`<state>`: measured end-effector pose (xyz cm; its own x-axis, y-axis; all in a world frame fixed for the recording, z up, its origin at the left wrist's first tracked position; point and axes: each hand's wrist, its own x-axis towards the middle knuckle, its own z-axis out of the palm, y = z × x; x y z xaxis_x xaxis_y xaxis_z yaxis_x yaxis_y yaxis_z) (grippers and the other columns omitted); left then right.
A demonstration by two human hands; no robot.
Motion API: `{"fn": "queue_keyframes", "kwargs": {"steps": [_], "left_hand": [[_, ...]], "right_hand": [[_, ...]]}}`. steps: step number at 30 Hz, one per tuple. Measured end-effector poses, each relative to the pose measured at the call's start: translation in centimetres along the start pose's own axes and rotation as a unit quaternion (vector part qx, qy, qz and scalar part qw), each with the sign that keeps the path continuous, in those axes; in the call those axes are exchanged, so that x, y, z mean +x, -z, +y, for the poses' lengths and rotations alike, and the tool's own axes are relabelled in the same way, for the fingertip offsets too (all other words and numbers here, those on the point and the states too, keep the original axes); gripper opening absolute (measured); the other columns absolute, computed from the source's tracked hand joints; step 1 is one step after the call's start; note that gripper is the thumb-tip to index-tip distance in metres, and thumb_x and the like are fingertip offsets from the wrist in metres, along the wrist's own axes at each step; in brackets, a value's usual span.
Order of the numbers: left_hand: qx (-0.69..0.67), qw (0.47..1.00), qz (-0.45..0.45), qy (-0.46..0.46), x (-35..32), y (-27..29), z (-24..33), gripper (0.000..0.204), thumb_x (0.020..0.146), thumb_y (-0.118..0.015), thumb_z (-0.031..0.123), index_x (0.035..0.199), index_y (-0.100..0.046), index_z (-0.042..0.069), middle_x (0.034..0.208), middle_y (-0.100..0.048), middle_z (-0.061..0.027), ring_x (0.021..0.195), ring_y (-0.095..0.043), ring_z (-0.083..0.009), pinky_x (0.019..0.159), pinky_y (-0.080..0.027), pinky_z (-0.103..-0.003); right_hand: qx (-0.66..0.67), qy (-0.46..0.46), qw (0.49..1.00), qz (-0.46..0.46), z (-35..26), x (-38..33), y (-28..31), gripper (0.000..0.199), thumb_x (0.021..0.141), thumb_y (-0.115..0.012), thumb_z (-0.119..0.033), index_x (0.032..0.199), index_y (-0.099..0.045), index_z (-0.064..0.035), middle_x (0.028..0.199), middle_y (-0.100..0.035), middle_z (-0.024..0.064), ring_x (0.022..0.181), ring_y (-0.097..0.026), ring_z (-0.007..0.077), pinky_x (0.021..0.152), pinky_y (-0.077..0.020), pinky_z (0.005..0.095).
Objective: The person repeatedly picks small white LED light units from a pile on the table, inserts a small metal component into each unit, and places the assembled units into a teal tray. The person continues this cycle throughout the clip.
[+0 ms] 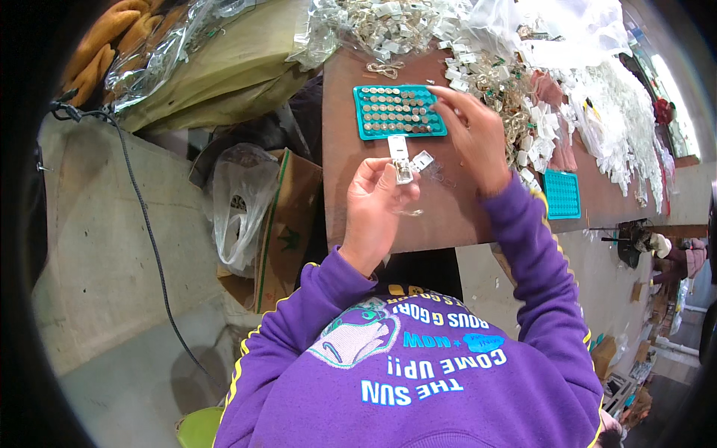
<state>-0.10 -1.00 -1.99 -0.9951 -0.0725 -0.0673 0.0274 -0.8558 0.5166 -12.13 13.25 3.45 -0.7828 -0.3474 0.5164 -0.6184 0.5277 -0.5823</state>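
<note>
My left hand [376, 205] grips a small white plastic battery case [402, 162] with its lid swung up, over the near part of the table. Thin clear wire or thread trails from beside these fingers. Just ahead lies a teal tray [364, 123] with rows of small round silver button cells [386, 107]. My right hand [472, 131] reaches to the tray's right end, its index finger and thumb stretched out and apart; whether a cell touches the fingertips is too small to tell. Another small white case piece [423, 160] lies beside the held one.
Heaped white cases with wires [489, 97] cover the table's far right. A second teal tray [562, 196] sits near the right edge. Left of the brown table [448, 216] stands a cardboard box [287, 224] with a clear plastic bag [243, 201]. A black cable [146, 216] hangs farther left.
</note>
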Motion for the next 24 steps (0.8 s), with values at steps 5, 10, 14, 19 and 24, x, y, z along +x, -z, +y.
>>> {"fn": "queue_keyframes", "kwargs": {"steps": [5, 10, 14, 19, 24], "left_hand": [[-0.016, 1.000, 0.001, -0.004, 0.1, 0.0, -0.1, 0.017, 0.099, -0.055, 0.016, 0.111, -0.054, 0.004, 0.099, -0.066, -0.0124, 0.083, -0.064, -0.0168, 0.075, -0.054, -0.029], [-0.008, 1.000, -0.008, -0.003, 0.1, 0.0, 0.0, 0.018, 0.099, -0.055, 0.017, 0.111, -0.054, 0.004, 0.098, -0.065, -0.0125, 0.081, -0.063, -0.0169, 0.074, -0.053, -0.029], [0.003, 1.000, -0.007, -0.007, 0.0, -0.2, 0.1, 0.017, 0.098, -0.056, 0.017, 0.110, -0.054, 0.004, 0.097, -0.065, -0.0112, 0.080, -0.063, -0.0161, 0.072, -0.053, -0.028], [0.026, 1.000, 0.013, -0.013, 0.0, -0.8, 0.0, 0.013, 0.096, -0.060, 0.015, 0.104, -0.056, 0.005, 0.091, -0.067, -0.0096, 0.074, -0.063, -0.0136, 0.067, -0.052, -0.026], [0.059, 0.998, 0.011, -0.025, -0.2, -0.9, 0.2, 0.011, 0.096, -0.060, 0.013, 0.103, -0.057, 0.005, 0.091, -0.066, -0.0069, 0.072, -0.063, -0.0132, 0.064, -0.052, -0.026]], "right_hand": [[-0.127, 0.077, 0.986, -0.069, 5.5, 3.0, -2.6, 0.013, 0.080, -0.069, -0.015, 0.090, -0.072, -0.0076, 0.082, -0.065, 0.0111, 0.077, -0.064, 0.0303, 0.069, -0.0513, 0.0394], [-0.090, 0.050, 0.992, -0.077, 5.3, 3.2, -2.5, 0.009, 0.077, -0.072, -0.011, 0.085, -0.072, -0.0065, 0.079, -0.066, 0.0091, 0.073, -0.065, 0.0275, 0.066, -0.0519, 0.0360], [-0.014, 0.023, 0.999, -0.047, 0.9, 2.0, 0.1, 0.007, 0.078, -0.071, -0.009, 0.084, -0.073, -0.0056, 0.080, -0.068, 0.0075, 0.066, -0.066, 0.0201, 0.061, -0.0515, 0.0293], [0.073, 0.067, 0.992, -0.075, -4.6, -2.5, 1.5, 0.004, 0.077, -0.070, -0.004, 0.082, -0.069, -0.0051, 0.077, -0.064, 0.0082, 0.065, -0.064, 0.0219, 0.059, -0.0516, 0.0311], [0.077, 0.099, 0.988, -0.091, -5.3, -3.3, 1.6, 0.012, 0.077, -0.070, -0.003, 0.088, -0.066, -0.0032, 0.078, -0.062, 0.0089, 0.067, -0.064, 0.0237, 0.058, -0.0513, 0.0325]]}}
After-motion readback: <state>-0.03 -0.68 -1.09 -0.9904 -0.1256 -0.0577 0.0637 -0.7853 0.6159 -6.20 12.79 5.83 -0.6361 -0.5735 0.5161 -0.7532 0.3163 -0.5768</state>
